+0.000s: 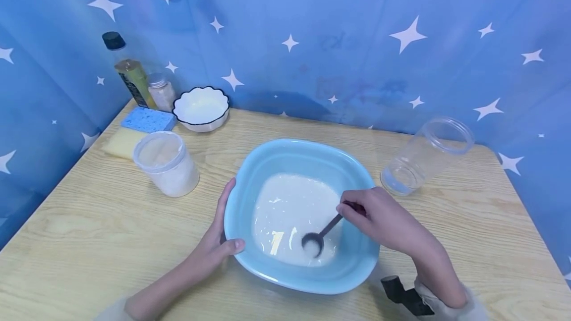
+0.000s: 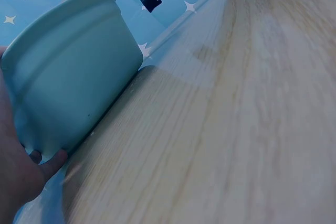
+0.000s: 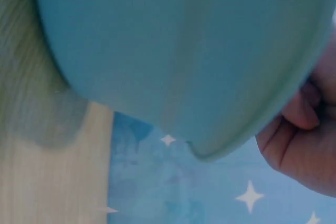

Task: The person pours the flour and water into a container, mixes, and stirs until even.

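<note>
The outer wall of a light blue bowl (image 3: 178, 45) fills most of the right wrist view, close up and blurred, with its rim curving down toward the lower right. At the right edge the right hand (image 3: 307, 140) shows beside that rim, its fingers (image 3: 302, 109) curled, though what they grip is out of sight. Pale wooden surface (image 3: 47, 171) lies at the left, and blue star-printed cloth (image 3: 173, 192) shows below the bowl.
</note>
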Action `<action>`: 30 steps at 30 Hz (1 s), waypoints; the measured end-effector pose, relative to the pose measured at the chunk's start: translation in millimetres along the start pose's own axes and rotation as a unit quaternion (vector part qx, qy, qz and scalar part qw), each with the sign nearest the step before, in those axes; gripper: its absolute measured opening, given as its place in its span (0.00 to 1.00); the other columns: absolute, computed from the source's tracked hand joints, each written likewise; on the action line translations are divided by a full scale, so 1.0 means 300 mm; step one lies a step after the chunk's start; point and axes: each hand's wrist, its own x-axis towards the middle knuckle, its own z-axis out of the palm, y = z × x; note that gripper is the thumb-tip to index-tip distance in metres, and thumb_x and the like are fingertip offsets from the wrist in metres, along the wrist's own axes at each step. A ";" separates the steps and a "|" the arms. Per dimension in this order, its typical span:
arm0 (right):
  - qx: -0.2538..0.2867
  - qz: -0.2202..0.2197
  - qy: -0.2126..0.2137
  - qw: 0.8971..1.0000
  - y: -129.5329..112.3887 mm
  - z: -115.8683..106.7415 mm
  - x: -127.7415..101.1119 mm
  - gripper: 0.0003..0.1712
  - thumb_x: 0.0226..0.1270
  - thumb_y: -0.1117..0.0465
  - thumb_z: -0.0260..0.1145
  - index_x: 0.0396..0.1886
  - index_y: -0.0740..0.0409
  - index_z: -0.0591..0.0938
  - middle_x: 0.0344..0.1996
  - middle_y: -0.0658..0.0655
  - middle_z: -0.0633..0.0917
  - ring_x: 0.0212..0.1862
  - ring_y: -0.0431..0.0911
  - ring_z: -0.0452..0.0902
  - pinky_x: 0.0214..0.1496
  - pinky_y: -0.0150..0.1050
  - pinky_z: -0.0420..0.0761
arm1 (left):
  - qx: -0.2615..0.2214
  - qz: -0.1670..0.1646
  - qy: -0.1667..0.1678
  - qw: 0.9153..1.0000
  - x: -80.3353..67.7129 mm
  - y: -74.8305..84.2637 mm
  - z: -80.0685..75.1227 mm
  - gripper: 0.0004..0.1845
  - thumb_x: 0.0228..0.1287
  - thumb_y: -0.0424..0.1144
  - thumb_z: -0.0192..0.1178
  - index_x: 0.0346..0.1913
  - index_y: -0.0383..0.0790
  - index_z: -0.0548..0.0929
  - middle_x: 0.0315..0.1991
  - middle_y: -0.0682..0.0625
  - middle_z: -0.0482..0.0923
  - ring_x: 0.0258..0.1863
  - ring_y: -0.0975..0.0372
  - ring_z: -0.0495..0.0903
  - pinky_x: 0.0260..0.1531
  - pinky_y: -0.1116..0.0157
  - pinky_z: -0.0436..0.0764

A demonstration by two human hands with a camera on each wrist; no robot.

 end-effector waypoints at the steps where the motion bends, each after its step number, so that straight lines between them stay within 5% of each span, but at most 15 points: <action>1: -0.002 0.004 0.006 1.000 0.002 0.003 0.003 0.16 0.68 0.61 0.57 0.18 0.49 0.72 0.11 0.40 0.59 0.15 0.32 0.54 0.17 0.28 0.61 | 0.001 0.000 0.000 1.000 0.000 0.000 0.000 0.50 0.54 0.33 0.55 0.73 0.61 0.36 0.72 0.46 0.39 0.62 0.37 0.56 0.42 0.54 0.80; 14: -0.017 0.008 0.028 0.999 0.010 0.023 0.016 0.14 0.67 0.62 0.59 0.19 0.49 0.75 0.11 0.40 0.61 0.15 0.33 0.56 0.17 0.29 0.63 | 0.010 0.004 0.001 1.000 0.000 0.003 -0.001 0.51 0.54 0.33 0.55 0.73 0.59 0.35 0.72 0.44 0.38 0.63 0.36 0.55 0.43 0.55 0.80; 23: -0.042 0.042 0.086 0.995 0.019 -0.058 -0.045 0.09 0.68 0.61 0.57 0.27 0.51 0.79 0.12 0.43 0.61 0.14 0.35 0.53 0.14 0.30 0.60 | 0.017 0.013 -0.007 1.000 0.002 -0.002 -0.007 0.51 0.54 0.35 0.56 0.73 0.59 0.35 0.72 0.44 0.37 0.63 0.35 0.54 0.43 0.55 0.80; 30: -0.061 0.008 0.028 0.998 -0.006 -0.077 -0.069 0.14 0.67 0.63 0.59 0.21 0.47 0.75 0.12 0.39 0.58 0.15 0.31 0.52 0.15 0.27 0.60 | 0.014 0.019 -0.007 1.000 0.003 -0.004 -0.006 0.51 0.54 0.35 0.56 0.73 0.57 0.34 0.72 0.44 0.36 0.62 0.35 0.54 0.43 0.55 0.80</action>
